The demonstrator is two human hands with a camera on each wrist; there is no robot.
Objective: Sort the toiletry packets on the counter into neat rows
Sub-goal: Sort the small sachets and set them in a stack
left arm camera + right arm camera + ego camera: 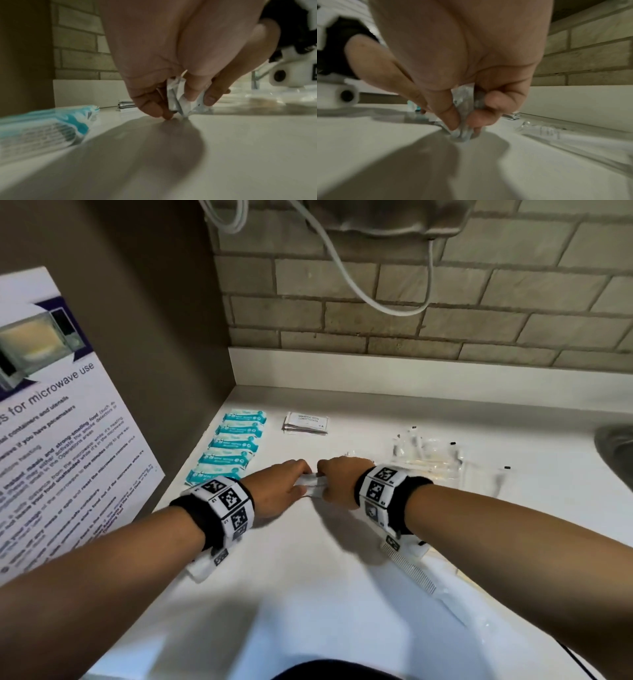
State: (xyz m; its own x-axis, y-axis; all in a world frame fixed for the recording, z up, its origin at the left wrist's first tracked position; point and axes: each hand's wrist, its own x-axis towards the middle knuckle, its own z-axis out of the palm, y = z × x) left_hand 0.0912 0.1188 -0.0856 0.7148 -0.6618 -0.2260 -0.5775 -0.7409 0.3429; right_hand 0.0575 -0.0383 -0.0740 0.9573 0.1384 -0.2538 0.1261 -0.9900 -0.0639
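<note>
Head view: my left hand (284,489) and my right hand (339,479) meet at the centre of the frame, low over the white counter (342,577), and between them I hold a small bunch of white packets (313,485). In the left wrist view my left thumb and fingers (150,105) are curled and pinch one end of the white packets (178,97), whose lower corner touches the counter (240,148). In the right wrist view my right fingertips (452,117) are likewise pressed together on the other end of the bunch (462,132), crumpling it just above the counter (539,169); how many packets are in the bunch I cannot tell. In the left middle of the head view a row of teal packets (236,440) runs down beside the brown side wall (154,337), each one laid just beside the next. Above my hands, near the back edge, lies a small stack of white shampoo sachets (306,423), apart from the teal row. To the right of centre sits a loose heap of clear plastic packets (442,460), overlapping and not lined up. Under my right wrist in the lower right lies a white comb (411,570). A microwave notice (58,422) leans at the left edge, and a metal sink rim (616,450) shows at the right edge.
</note>
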